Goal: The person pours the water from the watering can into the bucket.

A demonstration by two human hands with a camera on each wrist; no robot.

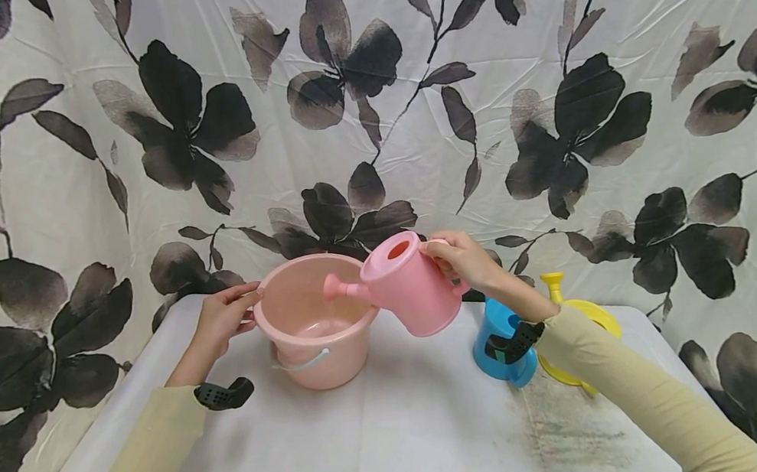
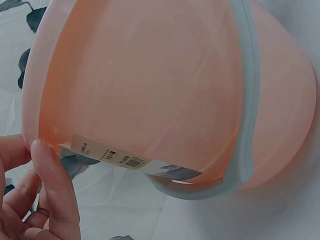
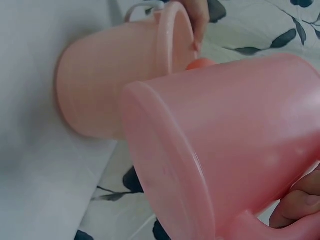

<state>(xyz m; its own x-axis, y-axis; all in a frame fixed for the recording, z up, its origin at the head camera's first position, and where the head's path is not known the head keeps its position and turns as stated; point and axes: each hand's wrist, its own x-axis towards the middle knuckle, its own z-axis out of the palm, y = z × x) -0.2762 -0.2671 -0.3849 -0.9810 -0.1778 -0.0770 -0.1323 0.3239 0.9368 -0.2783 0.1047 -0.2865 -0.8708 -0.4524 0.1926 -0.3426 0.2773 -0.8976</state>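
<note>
A peach-pink bucket [image 1: 336, 356] stands upright on the white table, its pale grey handle [image 2: 247, 100] hanging down against the side. My left hand [image 1: 221, 322] pinches the bucket's rim on its left side, thumb and fingers on the edge in the left wrist view. In my right hand [image 1: 457, 258] is a pink watering can [image 1: 419, 293], gripped by its handle and held off the table, tilted left. Its spout with a round rose [image 1: 334, 287] reaches over the bucket's opening. Whether water comes out cannot be made out.
A blue watering can [image 1: 493, 339] stands under my right forearm. Behind it, partly hidden by the sleeve, is a yellow watering can [image 1: 594, 313]. A greyish stain [image 1: 572, 431] marks the table's right side. Flower-patterned cloth [image 1: 356, 154] hangs behind the table.
</note>
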